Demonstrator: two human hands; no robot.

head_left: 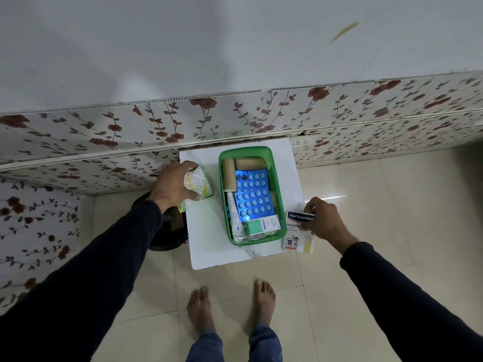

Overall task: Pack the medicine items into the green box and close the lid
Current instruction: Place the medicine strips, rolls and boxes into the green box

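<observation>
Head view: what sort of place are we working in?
Probably a room in a home: tiled floor, floral wall panels, bare feet, and a small white table against the wall holding the green box.

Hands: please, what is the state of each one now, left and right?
Left hand: closed on the green and white packet, beside the green box.
Right hand: closed on the Hansaplast box.

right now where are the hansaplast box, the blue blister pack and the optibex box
Hansaplast box (294, 233): head view, white front face.
Blue blister pack (253, 194): head view, middle of the foil.
Optibex box (264, 226): head view, top face.
</observation>
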